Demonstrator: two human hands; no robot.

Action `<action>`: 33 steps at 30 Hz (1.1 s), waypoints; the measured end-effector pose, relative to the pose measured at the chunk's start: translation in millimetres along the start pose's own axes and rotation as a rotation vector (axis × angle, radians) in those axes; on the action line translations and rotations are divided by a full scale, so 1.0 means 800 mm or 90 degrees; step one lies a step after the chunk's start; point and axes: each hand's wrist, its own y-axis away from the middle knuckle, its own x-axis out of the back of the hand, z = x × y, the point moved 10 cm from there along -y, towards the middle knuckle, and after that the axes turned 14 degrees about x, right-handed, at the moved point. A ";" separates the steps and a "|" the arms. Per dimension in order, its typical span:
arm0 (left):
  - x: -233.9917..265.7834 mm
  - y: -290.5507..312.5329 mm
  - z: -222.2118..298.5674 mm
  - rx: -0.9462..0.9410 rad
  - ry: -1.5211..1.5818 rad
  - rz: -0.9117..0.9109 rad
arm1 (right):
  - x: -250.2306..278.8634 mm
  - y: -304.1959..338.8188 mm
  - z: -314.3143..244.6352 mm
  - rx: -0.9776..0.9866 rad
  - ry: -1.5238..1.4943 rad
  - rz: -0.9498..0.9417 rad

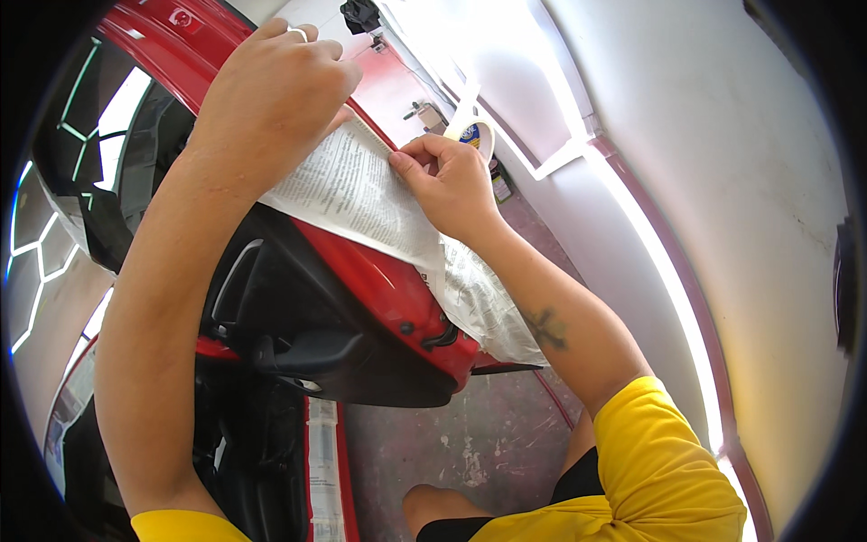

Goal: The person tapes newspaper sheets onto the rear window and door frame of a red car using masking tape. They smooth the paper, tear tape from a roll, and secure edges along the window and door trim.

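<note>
A sheet of newspaper (348, 185) lies along the edge of an open red car door (361, 275). My right hand (447, 185) pinches the paper's upper edge between thumb and fingers. Just behind its knuckles is a roll of masking tape (488, 142) with a pale strip sticking up; whether the hand also holds the roll is hidden. Farther up the door, my left hand (275, 86) is closed with its fingers curled. Its thumb reaches the paper's edge, but what the fingers hold is out of sight. A second, crumpled newspaper sheet (479, 303) hangs down toward the door's near end.
The door's black inner panel (298, 316) faces left, with the window glass (90, 117) beyond it. Newspaper strips (325, 461) line the red sill below. A white wall with a bright light strip (668, 262) rises at right. The grey floor (461, 443) is paint-stained.
</note>
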 end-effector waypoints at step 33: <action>0.027 0.012 -0.095 0.245 0.298 -0.006 | -0.015 -0.050 -0.017 0.018 -0.159 -0.120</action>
